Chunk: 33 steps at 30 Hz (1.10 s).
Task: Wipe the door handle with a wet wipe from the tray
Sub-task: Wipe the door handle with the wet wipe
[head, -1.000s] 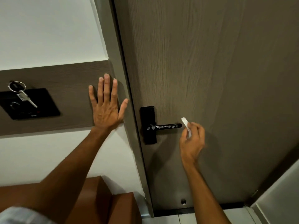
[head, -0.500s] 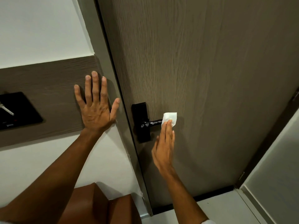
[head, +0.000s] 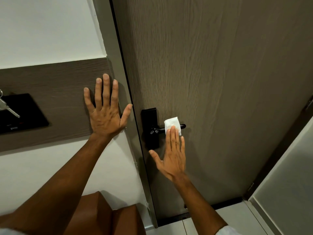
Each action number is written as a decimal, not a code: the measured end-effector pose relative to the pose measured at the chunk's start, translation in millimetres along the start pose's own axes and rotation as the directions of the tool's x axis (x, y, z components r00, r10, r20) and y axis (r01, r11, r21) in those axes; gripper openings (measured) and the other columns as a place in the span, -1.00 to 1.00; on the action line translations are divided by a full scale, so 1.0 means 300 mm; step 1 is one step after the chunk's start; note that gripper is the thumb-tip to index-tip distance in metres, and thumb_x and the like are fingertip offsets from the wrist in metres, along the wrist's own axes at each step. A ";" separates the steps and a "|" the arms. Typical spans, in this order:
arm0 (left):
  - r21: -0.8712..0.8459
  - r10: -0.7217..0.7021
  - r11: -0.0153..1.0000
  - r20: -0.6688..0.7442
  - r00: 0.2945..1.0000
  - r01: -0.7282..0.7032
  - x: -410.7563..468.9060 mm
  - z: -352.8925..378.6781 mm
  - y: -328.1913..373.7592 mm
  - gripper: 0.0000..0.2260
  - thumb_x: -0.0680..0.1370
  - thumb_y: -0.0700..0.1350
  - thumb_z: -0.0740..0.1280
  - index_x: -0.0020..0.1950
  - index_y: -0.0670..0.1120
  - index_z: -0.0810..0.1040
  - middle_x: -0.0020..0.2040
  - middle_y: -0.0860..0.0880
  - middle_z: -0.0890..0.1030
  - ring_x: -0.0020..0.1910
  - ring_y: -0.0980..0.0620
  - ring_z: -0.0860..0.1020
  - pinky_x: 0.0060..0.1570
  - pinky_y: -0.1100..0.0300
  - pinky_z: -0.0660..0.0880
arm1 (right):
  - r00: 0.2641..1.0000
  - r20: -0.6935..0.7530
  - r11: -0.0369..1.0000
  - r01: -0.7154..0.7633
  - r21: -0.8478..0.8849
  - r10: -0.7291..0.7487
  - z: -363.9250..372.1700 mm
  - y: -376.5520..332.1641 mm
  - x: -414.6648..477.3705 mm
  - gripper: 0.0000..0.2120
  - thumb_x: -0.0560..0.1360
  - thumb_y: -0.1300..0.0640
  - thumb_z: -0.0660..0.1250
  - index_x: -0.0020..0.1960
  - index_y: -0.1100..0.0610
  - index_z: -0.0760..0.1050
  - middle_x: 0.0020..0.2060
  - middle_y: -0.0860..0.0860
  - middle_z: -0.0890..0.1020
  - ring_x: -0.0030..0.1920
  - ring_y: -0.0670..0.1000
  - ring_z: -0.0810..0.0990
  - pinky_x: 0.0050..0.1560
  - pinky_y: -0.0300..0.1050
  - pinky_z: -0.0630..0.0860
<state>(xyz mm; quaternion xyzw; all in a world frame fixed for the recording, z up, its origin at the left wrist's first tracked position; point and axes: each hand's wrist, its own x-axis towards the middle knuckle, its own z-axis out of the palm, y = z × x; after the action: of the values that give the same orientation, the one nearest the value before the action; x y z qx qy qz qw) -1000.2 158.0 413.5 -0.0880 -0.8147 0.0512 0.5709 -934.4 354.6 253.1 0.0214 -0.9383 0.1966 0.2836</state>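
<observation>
A black lever door handle (head: 182,126) juts from a black plate (head: 149,128) on the brown wooden door (head: 220,82). A folded white wet wipe (head: 171,123) lies draped over the lever's middle. My right hand (head: 172,155) presses the wipe against the lever with flat, straight fingers, thumb spread to the left. My left hand (head: 105,109) rests flat and spread on the brown wall panel left of the door frame, holding nothing. Pale smears show on the lever near the plate. No tray is in view.
A black wall panel (head: 22,114) with keys (head: 7,107) hanging at it sits at the far left. A brown piece of furniture (head: 105,216) stands below by the wall. A grey surface (head: 288,192) rises at the lower right, beside the door's hinge side.
My right hand brought the wipe from beside the lever's tip onto the lever, then slid it slightly toward the tip. The view shifted; my left hand stays on the wall.
</observation>
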 end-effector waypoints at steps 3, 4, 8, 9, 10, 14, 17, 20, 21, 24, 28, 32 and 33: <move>-0.004 -0.007 1.000 0.004 1.000 0.007 0.000 0.000 0.000 -0.30 0.57 0.28 0.01 0.57 -0.08 -0.08 0.52 -0.24 0.19 0.53 0.06 -0.29 0.47 -0.05 -0.35 | 0.996 0.057 0.997 0.072 -0.001 -0.072 0.022 -0.033 -0.014 -0.04 0.46 -0.45 -0.01 0.56 0.20 -0.19 0.57 0.12 -0.13 0.56 0.08 -0.15 0.52 0.13 -0.18; -0.008 -0.008 1.000 0.007 1.000 0.008 0.002 -0.002 0.002 -0.30 0.57 0.28 0.01 0.57 -0.08 -0.08 0.52 -0.24 0.20 0.53 0.06 -0.29 0.47 -0.06 -0.34 | 0.993 0.069 0.996 0.095 -0.003 -0.094 0.032 -0.047 -0.022 -0.04 0.46 -0.45 0.00 0.56 0.19 -0.17 0.58 0.11 -0.12 0.56 0.08 -0.13 0.52 0.14 -0.16; -0.003 0.001 1.000 0.005 1.000 -0.001 0.000 -0.008 0.003 -0.30 0.57 0.28 0.03 0.57 -0.09 -0.06 0.52 -0.24 0.20 0.54 0.05 -0.28 0.48 -0.08 -0.31 | 0.991 0.072 0.991 0.120 -0.061 -0.115 0.049 -0.042 -0.030 -0.11 0.49 -0.41 -0.01 0.57 0.17 -0.11 0.58 0.09 -0.09 0.56 0.06 -0.09 0.52 0.14 -0.14; 0.000 0.004 1.000 0.001 1.000 -0.004 -0.001 -0.008 0.001 -0.30 0.57 0.28 0.03 0.57 -0.08 -0.07 0.52 -0.23 0.19 0.54 0.05 -0.28 0.48 -0.08 -0.30 | 0.994 0.058 0.991 0.100 -0.083 -0.095 0.045 -0.026 -0.023 -0.12 0.50 -0.41 -0.02 0.57 0.18 -0.11 0.57 0.09 -0.09 0.56 0.07 -0.09 0.52 0.14 -0.15; 0.001 0.007 1.000 -0.003 1.000 -0.007 -0.002 -0.007 0.001 -0.29 0.57 0.28 0.03 0.57 -0.08 -0.07 0.52 -0.22 0.18 0.54 0.04 -0.27 0.48 -0.09 -0.30 | 0.997 0.041 0.993 0.069 -0.099 -0.065 0.037 -0.006 -0.014 -0.12 0.50 -0.40 -0.02 0.57 0.18 -0.12 0.57 0.10 -0.08 0.56 0.07 -0.09 0.52 0.14 -0.16; 0.017 0.015 1.000 -0.012 1.000 -0.015 -0.003 -0.003 0.002 -0.29 0.56 0.30 0.01 0.57 -0.08 -0.07 0.53 -0.18 0.09 0.55 0.03 -0.26 0.48 -0.10 -0.29 | 1.000 0.012 0.997 0.001 -0.081 0.000 0.010 0.043 0.007 -0.13 0.51 -0.37 -0.02 0.56 0.20 -0.14 0.57 0.11 -0.06 0.56 0.09 -0.09 0.53 0.11 -0.17; 0.011 0.012 1.000 -0.016 1.000 -0.012 -0.003 -0.001 0.002 -0.31 0.57 0.29 0.00 0.57 -0.08 -0.08 0.53 -0.17 0.09 0.55 0.04 -0.26 0.48 -0.09 -0.29 | 0.998 0.039 0.995 0.058 -0.079 -0.055 0.021 0.005 -0.002 -0.17 0.53 -0.34 0.00 0.57 0.19 -0.11 0.57 0.11 -0.05 0.56 0.09 -0.08 0.54 0.09 -0.19; 0.017 0.012 1.000 -0.012 1.000 -0.012 -0.002 -0.001 0.006 -0.32 0.58 0.27 -0.02 0.56 -0.07 -0.12 0.52 -0.17 0.08 0.54 0.04 -0.28 0.48 -0.08 -0.30 | 0.994 0.058 0.991 0.100 -0.085 -0.095 0.033 -0.048 -0.006 -0.22 0.56 -0.32 -0.03 0.57 0.18 -0.07 0.57 0.10 -0.02 0.56 0.07 -0.07 0.54 0.09 -0.17; 0.020 0.012 1.000 -0.008 1.000 -0.012 -0.002 -0.002 0.004 -0.32 0.58 0.27 -0.02 0.56 -0.07 -0.12 0.52 -0.18 0.09 0.54 0.04 -0.29 0.48 -0.08 -0.30 | 0.993 0.061 0.990 0.110 -0.088 -0.105 0.033 -0.068 -0.002 -0.24 0.56 -0.31 -0.05 0.57 0.17 -0.05 0.57 0.10 -0.01 0.56 0.07 -0.07 0.53 0.09 -0.15; 0.019 0.010 1.000 -0.001 1.000 -0.010 -0.004 -0.004 0.002 -0.33 0.59 0.26 -0.02 0.56 -0.07 -0.11 0.53 -0.19 0.12 0.54 0.04 -0.28 0.48 -0.08 -0.30 | 0.986 0.085 0.981 0.155 -0.114 -0.146 0.031 -0.106 0.009 -0.29 0.59 -0.27 -0.11 0.56 0.17 -0.02 0.57 0.07 0.02 0.56 0.05 -0.07 0.53 0.08 -0.16; 0.028 0.017 0.999 0.004 1.000 -0.017 -0.008 0.000 -0.010 -0.34 0.59 0.27 -0.05 0.56 -0.06 -0.12 0.53 -0.15 0.04 0.54 0.04 -0.28 0.48 -0.07 -0.32 | 0.968 0.129 0.962 0.234 -0.143 -0.216 0.030 -0.119 0.018 -0.29 0.59 -0.28 -0.08 0.56 0.16 0.01 0.57 0.05 0.01 0.56 0.03 -0.08 0.53 0.11 -0.19; 0.026 0.018 0.999 0.014 1.000 -0.018 -0.004 0.007 -0.002 -0.33 0.59 0.28 -0.05 0.56 -0.05 -0.14 0.53 -0.14 0.01 0.54 0.04 -0.30 0.48 -0.06 -0.35 | 0.970 0.123 0.958 0.229 -0.174 -0.210 0.018 -0.064 0.004 -0.29 0.58 -0.28 -0.06 0.56 0.15 0.01 0.57 0.04 0.01 0.56 0.03 -0.05 0.52 0.14 -0.13; 0.024 0.019 1.000 0.013 1.000 -0.019 -0.003 0.006 -0.001 -0.33 0.59 0.28 -0.05 0.56 -0.05 -0.14 0.53 -0.14 0.01 0.54 0.04 -0.30 0.48 -0.06 -0.35 | 0.972 0.124 0.959 0.219 -0.177 -0.199 0.014 -0.051 -0.002 -0.29 0.58 -0.29 -0.06 0.56 0.15 0.01 0.57 0.05 0.02 0.56 0.04 -0.04 0.52 0.14 -0.10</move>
<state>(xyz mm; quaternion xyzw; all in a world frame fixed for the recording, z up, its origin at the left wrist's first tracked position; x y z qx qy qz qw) -1001.6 157.4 412.1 -0.0885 -0.8169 0.0669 0.5660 -933.7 338.8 254.9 0.1039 -0.9588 0.0739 0.2537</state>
